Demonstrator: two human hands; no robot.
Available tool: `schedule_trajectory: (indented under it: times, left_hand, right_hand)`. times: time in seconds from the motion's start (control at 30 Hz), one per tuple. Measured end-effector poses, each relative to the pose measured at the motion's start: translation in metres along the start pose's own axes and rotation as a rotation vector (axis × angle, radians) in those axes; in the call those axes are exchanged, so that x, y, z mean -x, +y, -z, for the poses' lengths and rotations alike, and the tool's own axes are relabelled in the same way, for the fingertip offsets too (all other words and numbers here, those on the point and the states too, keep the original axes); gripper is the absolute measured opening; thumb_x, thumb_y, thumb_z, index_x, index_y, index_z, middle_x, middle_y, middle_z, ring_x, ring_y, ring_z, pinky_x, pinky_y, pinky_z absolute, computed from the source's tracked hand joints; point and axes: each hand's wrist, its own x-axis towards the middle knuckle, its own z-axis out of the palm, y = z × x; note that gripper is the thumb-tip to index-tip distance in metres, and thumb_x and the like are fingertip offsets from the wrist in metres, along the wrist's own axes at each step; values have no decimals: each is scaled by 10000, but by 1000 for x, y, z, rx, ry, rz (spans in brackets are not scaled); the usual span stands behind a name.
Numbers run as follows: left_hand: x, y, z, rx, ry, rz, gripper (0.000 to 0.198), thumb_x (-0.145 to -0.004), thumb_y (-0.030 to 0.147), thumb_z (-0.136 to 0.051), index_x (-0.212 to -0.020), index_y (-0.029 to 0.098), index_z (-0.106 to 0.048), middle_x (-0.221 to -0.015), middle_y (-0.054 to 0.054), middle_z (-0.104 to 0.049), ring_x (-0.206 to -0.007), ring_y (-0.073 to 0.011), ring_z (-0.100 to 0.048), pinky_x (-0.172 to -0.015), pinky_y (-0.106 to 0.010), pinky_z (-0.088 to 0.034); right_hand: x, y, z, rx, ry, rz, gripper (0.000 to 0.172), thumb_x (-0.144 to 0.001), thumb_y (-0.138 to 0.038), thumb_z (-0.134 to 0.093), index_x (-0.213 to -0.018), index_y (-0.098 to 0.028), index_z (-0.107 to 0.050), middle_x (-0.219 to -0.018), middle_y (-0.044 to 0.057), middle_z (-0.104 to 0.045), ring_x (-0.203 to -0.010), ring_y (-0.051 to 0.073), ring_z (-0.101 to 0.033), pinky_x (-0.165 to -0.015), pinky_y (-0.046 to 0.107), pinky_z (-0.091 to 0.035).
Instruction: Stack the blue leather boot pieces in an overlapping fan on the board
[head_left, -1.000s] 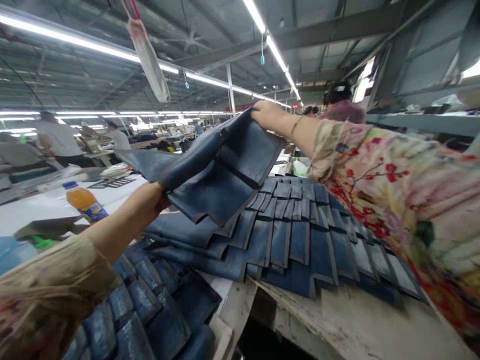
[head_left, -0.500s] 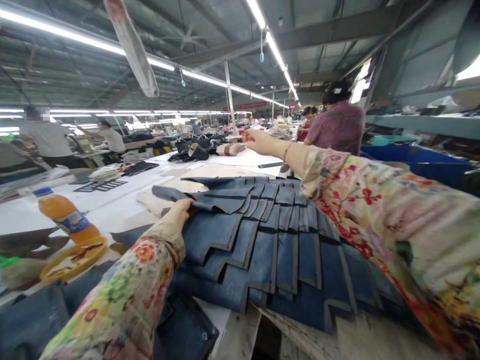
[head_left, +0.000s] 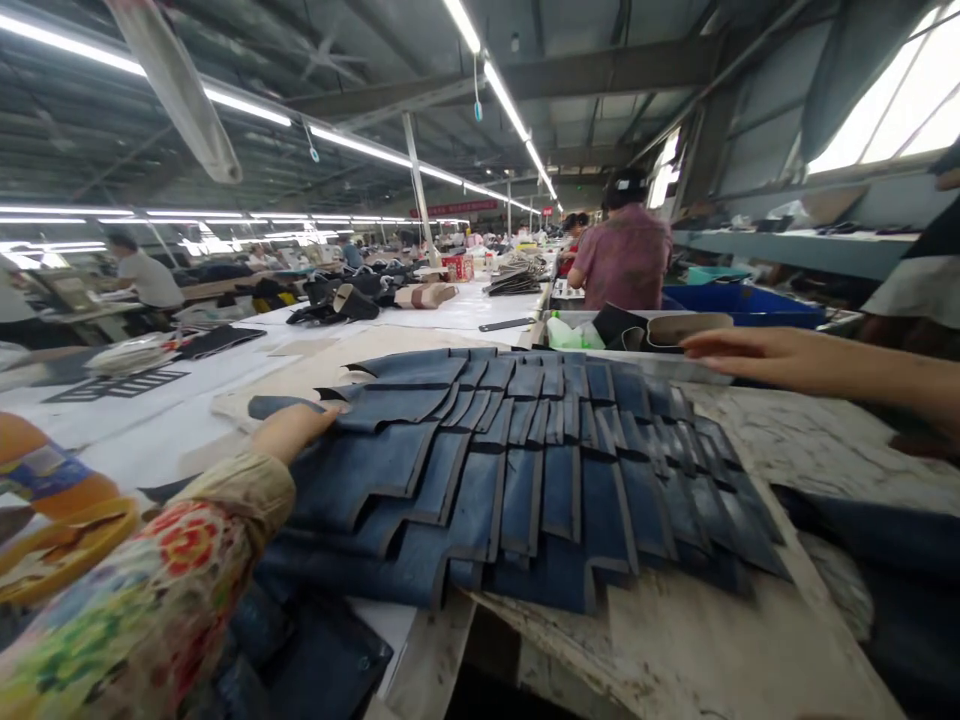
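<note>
My left hand (head_left: 296, 428) lies flat, fingers apart, on the fanned blue leather pieces (head_left: 525, 470) – my right hand (head_left: 739, 350) hovers open above the tabletop (head_left: 825, 450), gripping nothing

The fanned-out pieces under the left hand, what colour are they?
The fanned-out pieces are dark blue with darker edges, seen best in the head view.

orange bottle (head_left: 37, 475) – left | blue bin (head_left: 742, 300) – far | co-worker (head_left: 626, 250)
</note>
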Motion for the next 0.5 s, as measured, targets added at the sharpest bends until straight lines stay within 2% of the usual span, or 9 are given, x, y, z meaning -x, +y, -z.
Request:
schedule_trajectory:
  times: [0.07, 0.13, 0.2, 0.27, 0.33, 0.4, 0.47, 0.5]
  left_hand:
    - [3, 14, -2, -198, 69, -24, 357, -726, 223, -587, -460, 138, -365, -508, -26, -453, -1134, -309, -520, -936, -418, -371]
    - [3, 32, -17, -341, 64, -128, 181, -670, 236, -621, -546, 160, -513, -714, -69, -602, -1209, -324, -464, -1041, -435, -293]
    - [0, 52, -44, -432, -25, -276, 58, -661, 251, -621, -696, 207, -634, -970, -76, -654, -1199, -289, -478, -1081, -364, -268]
    - [-3, 71, -76, -499, -131, -393, 128, -681, 275, -601, -780, 244, -677, -1084, -50, -650, -1140, -247, -525, -1060, -289, -297]
    - [-4, 85, -104, -561, -198, -448, 140, -688, 291, -589, -775, 242, -687, -1053, -49, -668, -1072, -245, -564, -1025, -283, -339]
    - [-5, 95, -124, -615, -231, -461, 151, -687, 309, -587, -767, 229, -687, -987, -56, -686, -1024, -265, -584, -994, -327, -372]
    - [-6, 100, -134, -660, -248, -449, 192, -690, 348, -586, -797, 223, -686, -942, -53, -693, -1000, -294, -587, -965, -400, -392]
    - [-9, 100, -137, -680, -248, -436, 217, -688, 371, -585, -816, 226, -684, -929, -47, -695, -1013, -315, -578, -966, -446, -385]
  right_hand:
    - [56, 48, -2, -29, 69, -146, 413, -681, -584, -559, -1047, -423, -665, -1110, 35, -689, -1045, 279, -633, -961, 400, -459]
    - [118, 94, -12, -49, 127, -337, 447, -631, -660, -529, -1005, -465, -680, -1130, 68, -680, -1068, 296, -618, -954, 384, -440]
    - [183, 134, -33, -84, 204, -550, 414, -560, -674, -532, -903, -506, -690, -1106, 94, -685, -1072, 322, -607, -979, 408, -401]
    - [247, 164, -66, -104, 304, -641, 333, -553, -647, -532, -800, -494, -694, -1100, 123, -678, -1081, 340, -595, -968, 419, -412]
    - [305, 183, -108, -89, 382, -700, 249, -560, -594, -544, -736, -479, -676, -1032, 128, -689, -1059, 358, -602, -967, 446, -430]
    - [353, 189, -153, -67, 420, -753, 197, -584, -545, -518, -716, -480, -649, -918, 104, -702, -991, 366, -632, -932, 483, -462]
    - [386, 184, -192, 2, 389, -774, 232, -612, -529, -471, -765, -475, -637, -866, 85, -702, -956, 371, -647, -896, 502, -483]
    - [396, 178, -207, 17, 379, -785, 296, -631, -522, -465, -864, -467, -639, -941, 72, -704, -1016, 360, -631, -924, 493, -474]
